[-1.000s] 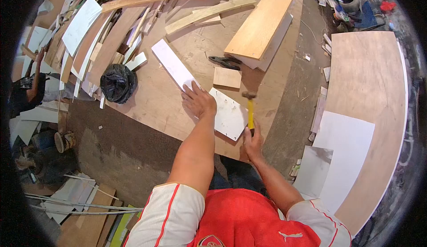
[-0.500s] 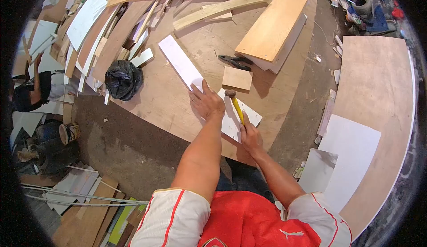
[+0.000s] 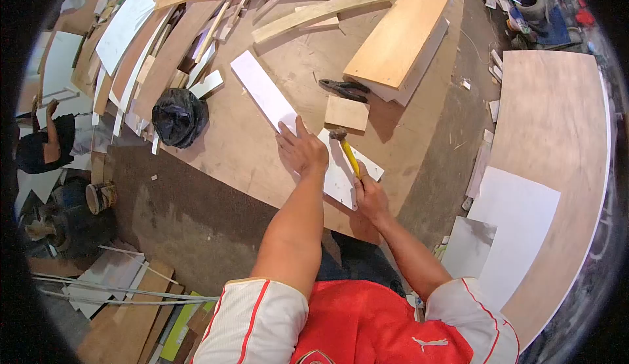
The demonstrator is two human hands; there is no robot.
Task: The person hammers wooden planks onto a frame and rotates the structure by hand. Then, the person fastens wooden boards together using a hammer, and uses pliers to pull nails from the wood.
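Observation:
My left hand [image 3: 303, 151] grips the near end of a long, narrow white board [image 3: 262, 90], its thumb and fingers spread over the board's surface. My right hand [image 3: 371, 197] is closed around the yellow handle of a hammer [image 3: 349, 155]. The hammer's rusty head is raised at the far end, above a shorter white board [image 3: 342, 184] with small dark marks. This shorter board lies between my hands, partly covered by the hammer. Just beyond it are a small plywood block [image 3: 346, 113] and black-handled pliers [image 3: 344, 89].
Stacked panels [image 3: 400, 36] sit on the worktable [image 3: 216, 161] at the far right. A black plastic bag [image 3: 179, 118] stands at the left edge near piled wood strips [image 3: 177, 56]. Large sheets [image 3: 547, 115] lean to the right. Another person [image 3: 49, 141] is at far left.
The whole view shifts slightly. Both hands, the hammer and the boards keep nearly the same places relative to each other. The person at far left has moved their arms a little.

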